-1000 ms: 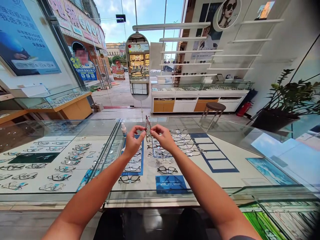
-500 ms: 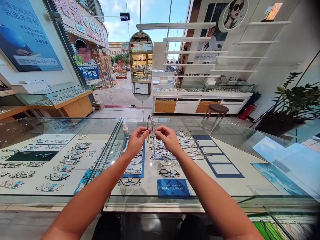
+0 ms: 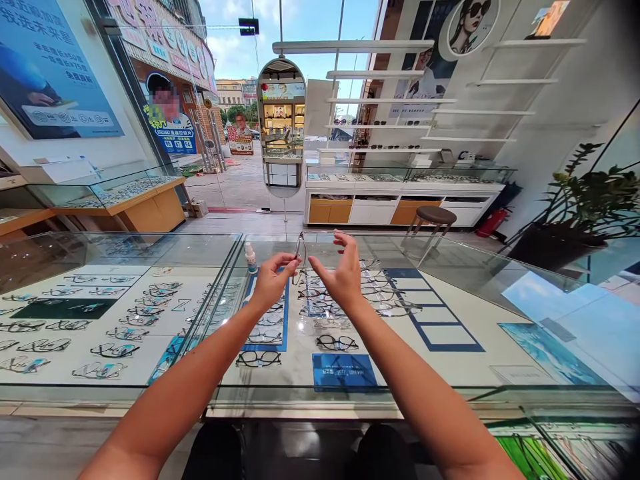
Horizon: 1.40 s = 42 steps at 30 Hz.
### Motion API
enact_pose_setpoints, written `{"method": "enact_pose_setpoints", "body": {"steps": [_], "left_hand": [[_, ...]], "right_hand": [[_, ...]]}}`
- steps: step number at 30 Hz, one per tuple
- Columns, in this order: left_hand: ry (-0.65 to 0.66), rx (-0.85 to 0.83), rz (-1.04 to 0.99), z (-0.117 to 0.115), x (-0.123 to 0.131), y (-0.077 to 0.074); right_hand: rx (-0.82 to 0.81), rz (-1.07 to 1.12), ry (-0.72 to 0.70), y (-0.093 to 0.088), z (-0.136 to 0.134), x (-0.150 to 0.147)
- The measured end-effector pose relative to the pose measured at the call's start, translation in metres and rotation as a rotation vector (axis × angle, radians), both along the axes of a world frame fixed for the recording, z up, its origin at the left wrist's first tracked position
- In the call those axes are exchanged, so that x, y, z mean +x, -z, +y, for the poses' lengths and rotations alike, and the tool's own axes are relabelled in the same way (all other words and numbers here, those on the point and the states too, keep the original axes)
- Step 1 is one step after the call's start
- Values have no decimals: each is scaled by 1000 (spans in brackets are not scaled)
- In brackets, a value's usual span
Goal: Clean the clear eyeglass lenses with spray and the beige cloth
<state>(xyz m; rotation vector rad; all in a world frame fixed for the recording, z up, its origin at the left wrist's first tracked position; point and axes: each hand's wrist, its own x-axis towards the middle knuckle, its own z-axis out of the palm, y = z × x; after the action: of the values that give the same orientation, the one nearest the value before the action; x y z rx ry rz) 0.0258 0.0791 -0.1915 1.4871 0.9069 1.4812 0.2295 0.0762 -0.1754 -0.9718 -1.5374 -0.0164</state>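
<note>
Above the glass counter, my left hand (image 3: 274, 279) pinches a pair of eyeglasses (image 3: 301, 248), seen nearly edge-on with the thin frame upright. Just to the right, my right hand (image 3: 341, 270) is apart from the glasses, its thumb and fingers spread with nothing between them. Beneath my hands, several rows of eyeglasses (image 3: 370, 293) lie under the glass. A white spray bottle (image 3: 251, 259) stands left of my left hand, on the far side of the counter.
The glass display counter (image 3: 400, 399) spans the view before me. Inside it lie a blue card (image 3: 344, 372) and a blue-framed tray (image 3: 450, 327). Beyond stand an oval mirror (image 3: 281, 127), a brown stool (image 3: 435, 215) and a potted plant (image 3: 565, 247).
My right hand has let go of the eyeglasses, opened its fingers and moved slightly right. My left hand still holds them in about the same place.
</note>
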Motion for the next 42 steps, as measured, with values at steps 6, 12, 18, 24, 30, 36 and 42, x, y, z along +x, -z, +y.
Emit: {"method": "enact_pose_setpoints", "body": {"steps": [6,12,18,24,30,36,42], "left_hand": [[34,-19,-11,-3,3,-1],[52,-26,-12,-3,3,-2],[30,-44,-42,-3,2,-1],[-12,-21,-99,1,0,-2],[-61,-16,-193,2,-1,-8],[-67,6,-206,1,-3,-11],[-22,24,-146,4,-5,-6]], "right_hand": [[70,-120,10,4,2,-2],[30,-140,23,6,4,-2],[33,-170,27,5,3,-3],[26,-241,58,4,0,-1],[-114,-286,62,3,-2,-1],[-233,-337,37,3,-2,-3],[-168,-281,-189,-3,-7,-6]]}}
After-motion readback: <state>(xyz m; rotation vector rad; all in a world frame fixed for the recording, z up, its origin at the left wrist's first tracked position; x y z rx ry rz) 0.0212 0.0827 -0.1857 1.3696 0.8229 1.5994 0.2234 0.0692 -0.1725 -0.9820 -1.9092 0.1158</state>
